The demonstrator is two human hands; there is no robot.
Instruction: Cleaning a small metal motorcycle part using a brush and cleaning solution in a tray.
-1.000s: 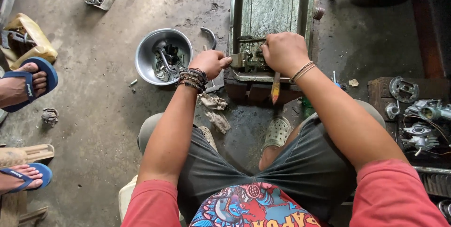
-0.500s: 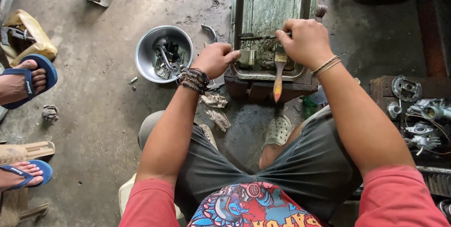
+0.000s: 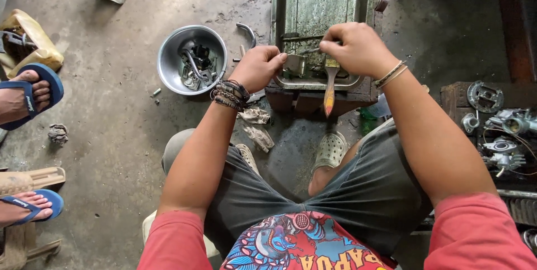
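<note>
Small engine repair workshop, floor-level. Stained concrete floor point(image 3: 128, 136) showing oil marks and grime. Greasy metal wash tray point(image 3: 319, 1) sitting on low block, worn paintbrush point(image 3: 330, 88) hanging over its edge. Steel bowl point(image 3: 170, 71) holding loose metal parts. Carburettors and engine plates point(image 3: 500, 130) lying at right on dark surface. Dirty rags point(image 3: 257, 127) lying on floor. Cut plastic jug point(image 3: 33, 43) holding tools at left. People in sandals point(image 3: 31, 94) sitting close by.
</note>
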